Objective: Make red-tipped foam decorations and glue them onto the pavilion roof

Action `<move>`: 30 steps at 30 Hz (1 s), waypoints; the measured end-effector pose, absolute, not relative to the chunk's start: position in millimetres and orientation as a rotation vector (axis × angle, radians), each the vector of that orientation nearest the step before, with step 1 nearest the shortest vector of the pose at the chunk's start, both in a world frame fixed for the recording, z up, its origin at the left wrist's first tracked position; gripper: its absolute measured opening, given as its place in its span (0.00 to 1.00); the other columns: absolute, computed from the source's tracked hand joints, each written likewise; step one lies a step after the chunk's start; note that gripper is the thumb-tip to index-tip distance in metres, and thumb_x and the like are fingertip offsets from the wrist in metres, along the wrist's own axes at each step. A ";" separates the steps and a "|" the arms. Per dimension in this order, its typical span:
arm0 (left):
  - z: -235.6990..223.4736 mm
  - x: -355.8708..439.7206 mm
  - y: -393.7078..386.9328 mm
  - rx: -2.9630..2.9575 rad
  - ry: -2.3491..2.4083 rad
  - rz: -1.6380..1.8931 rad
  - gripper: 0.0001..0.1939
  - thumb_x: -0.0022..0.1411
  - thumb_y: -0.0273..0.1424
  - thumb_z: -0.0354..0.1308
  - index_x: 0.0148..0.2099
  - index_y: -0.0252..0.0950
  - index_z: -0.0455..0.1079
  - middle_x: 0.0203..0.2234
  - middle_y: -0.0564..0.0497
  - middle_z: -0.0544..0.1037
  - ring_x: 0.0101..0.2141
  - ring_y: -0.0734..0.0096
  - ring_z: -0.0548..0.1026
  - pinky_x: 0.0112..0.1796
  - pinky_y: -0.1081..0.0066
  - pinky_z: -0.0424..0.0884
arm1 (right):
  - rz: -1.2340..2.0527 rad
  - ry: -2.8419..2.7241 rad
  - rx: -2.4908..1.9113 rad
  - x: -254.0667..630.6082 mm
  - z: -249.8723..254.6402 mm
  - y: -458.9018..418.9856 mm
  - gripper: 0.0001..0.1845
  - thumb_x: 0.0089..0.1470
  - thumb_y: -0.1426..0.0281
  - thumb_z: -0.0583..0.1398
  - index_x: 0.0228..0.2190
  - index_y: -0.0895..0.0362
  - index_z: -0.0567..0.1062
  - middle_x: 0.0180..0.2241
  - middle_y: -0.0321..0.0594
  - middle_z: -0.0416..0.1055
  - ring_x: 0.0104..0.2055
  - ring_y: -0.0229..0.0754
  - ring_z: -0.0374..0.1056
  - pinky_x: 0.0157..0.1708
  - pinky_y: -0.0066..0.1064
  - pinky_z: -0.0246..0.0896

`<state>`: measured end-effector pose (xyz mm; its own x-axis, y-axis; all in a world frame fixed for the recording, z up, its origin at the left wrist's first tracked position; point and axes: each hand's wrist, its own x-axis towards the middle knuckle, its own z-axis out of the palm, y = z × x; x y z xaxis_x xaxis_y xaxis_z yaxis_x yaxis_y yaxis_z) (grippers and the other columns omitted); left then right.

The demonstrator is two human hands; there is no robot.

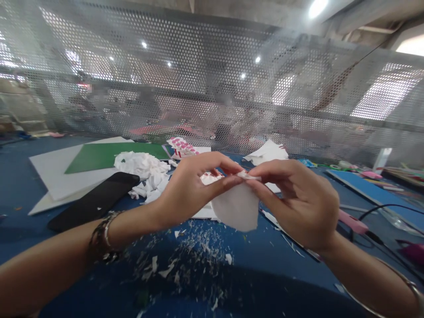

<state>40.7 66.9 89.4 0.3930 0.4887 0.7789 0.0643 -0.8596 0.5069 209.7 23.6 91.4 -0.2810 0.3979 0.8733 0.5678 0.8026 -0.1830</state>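
Observation:
A small piece of white paper (236, 207) hangs in front of me, its top edge folded or rolled over. Fingers and thumb of my left hand (195, 183) pinch that edge from the left. On the other side, my right hand (298, 198) pinches the same edge between thumb and fingers. The two sets of fingertips nearly meet. Behind the hands, something white with reddish-brown marks (212, 178) is partly hidden. Beyond my left hand lies a heap of crumpled white paper bits (145, 170).
A black phone (96, 201) lies at left beside white sheets and a green sheet (112, 154). Paper scraps (185, 260) litter the blue table (258, 265). At right are a pink tool with a black cord (353, 222) and a blue board (374, 190). A perforated metal screen (198, 79) stands behind.

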 end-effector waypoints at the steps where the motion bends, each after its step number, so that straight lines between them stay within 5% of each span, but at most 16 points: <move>1: 89.8 40.2 67.3 2.289 0.493 1.454 0.02 0.57 0.26 0.59 0.32 0.38 0.72 0.29 0.54 0.79 0.32 0.73 0.75 0.32 0.76 0.70 | -0.198 -1.908 -0.726 209.8 91.3 23.4 0.08 0.52 0.78 0.59 0.31 0.52 0.70 0.28 0.29 0.72 0.28 0.30 0.67 0.29 0.22 0.64; 17: 92.4 37.4 67.6 2.201 0.366 1.277 0.02 0.56 0.26 0.58 0.31 0.34 0.72 0.27 0.52 0.78 0.29 0.77 0.73 0.30 0.78 0.68 | 0.039 -1.871 -0.797 207.6 95.8 22.0 0.07 0.50 0.78 0.60 0.28 0.54 0.70 0.23 0.27 0.71 0.24 0.27 0.66 0.21 0.15 0.62; 23: 89.9 38.8 69.6 2.031 0.394 1.269 0.02 0.55 0.26 0.59 0.30 0.35 0.72 0.26 0.54 0.78 0.30 0.77 0.73 0.28 0.81 0.69 | -0.326 -2.041 -0.584 211.9 98.6 21.5 0.10 0.52 0.81 0.57 0.31 0.54 0.71 0.30 0.35 0.74 0.31 0.32 0.69 0.30 0.23 0.67; 30: 90.1 38.9 72.0 1.998 0.422 1.247 0.03 0.56 0.25 0.59 0.31 0.35 0.74 0.27 0.54 0.79 0.30 0.77 0.75 0.28 0.83 0.71 | -0.483 -2.075 -0.783 209.6 99.3 19.6 0.06 0.52 0.75 0.60 0.33 0.52 0.70 0.29 0.30 0.77 0.25 0.32 0.71 0.28 0.22 0.67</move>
